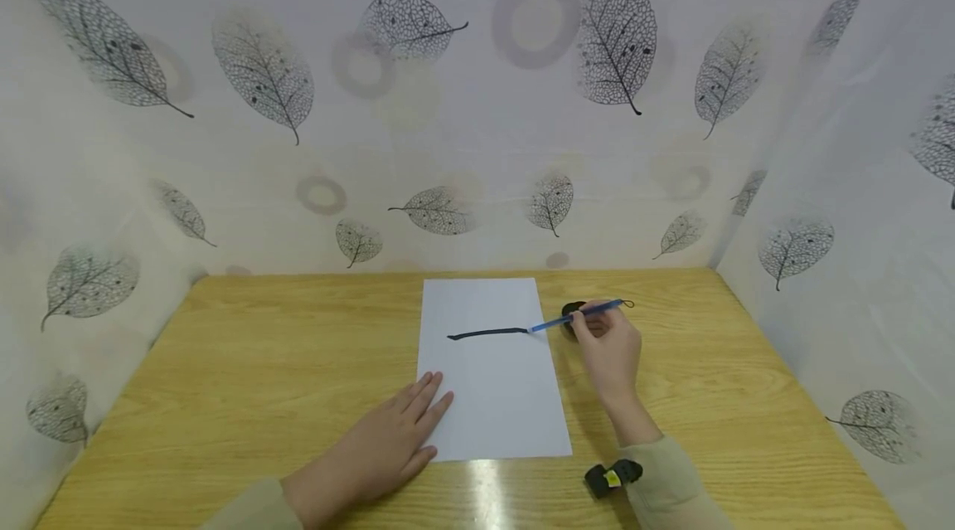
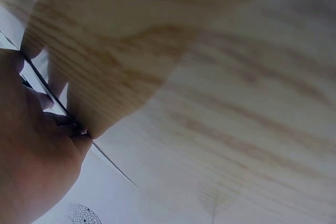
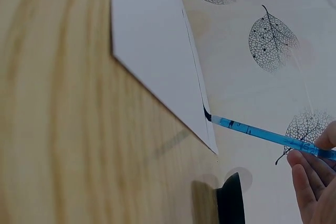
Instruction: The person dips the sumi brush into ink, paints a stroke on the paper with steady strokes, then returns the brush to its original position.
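Right hand pinches blue brush between thumb and fingers; tip touches 3 o'clock end of black stroke on white paper. Left hand, fingers extended, gripping nothing, rests on paper's 8 o'clock edge. Dark object just off paper's 2 o'clock side.

No readable text, illegible marks on brush
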`<act>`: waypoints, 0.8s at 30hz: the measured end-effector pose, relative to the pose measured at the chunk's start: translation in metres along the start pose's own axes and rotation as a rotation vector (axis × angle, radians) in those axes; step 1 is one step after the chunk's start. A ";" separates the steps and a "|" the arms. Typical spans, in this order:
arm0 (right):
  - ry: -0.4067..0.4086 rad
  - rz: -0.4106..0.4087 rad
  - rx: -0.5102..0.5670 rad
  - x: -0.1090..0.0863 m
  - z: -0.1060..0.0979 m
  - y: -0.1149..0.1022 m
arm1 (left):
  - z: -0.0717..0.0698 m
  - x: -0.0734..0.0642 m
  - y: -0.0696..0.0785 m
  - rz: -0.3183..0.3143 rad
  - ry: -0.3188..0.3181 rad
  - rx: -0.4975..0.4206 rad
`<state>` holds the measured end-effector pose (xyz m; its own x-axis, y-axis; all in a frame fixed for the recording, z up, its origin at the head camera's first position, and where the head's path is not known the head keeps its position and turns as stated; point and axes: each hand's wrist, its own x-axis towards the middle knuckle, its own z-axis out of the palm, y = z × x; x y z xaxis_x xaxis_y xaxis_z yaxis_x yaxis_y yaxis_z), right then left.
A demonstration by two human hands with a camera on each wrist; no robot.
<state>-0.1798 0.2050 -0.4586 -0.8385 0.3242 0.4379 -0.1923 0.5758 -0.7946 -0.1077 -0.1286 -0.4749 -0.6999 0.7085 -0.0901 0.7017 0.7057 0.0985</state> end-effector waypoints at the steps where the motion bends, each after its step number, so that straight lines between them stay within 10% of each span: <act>1: 0.002 -0.002 -0.001 0.000 0.000 0.000 | 0.000 0.000 0.000 0.000 0.002 0.004; 24: -0.008 0.001 0.009 0.000 -0.002 -0.001 | -0.002 0.000 0.001 -0.006 -0.008 -0.001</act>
<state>-0.1785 0.2058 -0.4574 -0.8429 0.3188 0.4335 -0.1959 0.5685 -0.7990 -0.1074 -0.1279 -0.4731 -0.7029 0.7044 -0.0988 0.6974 0.7098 0.0994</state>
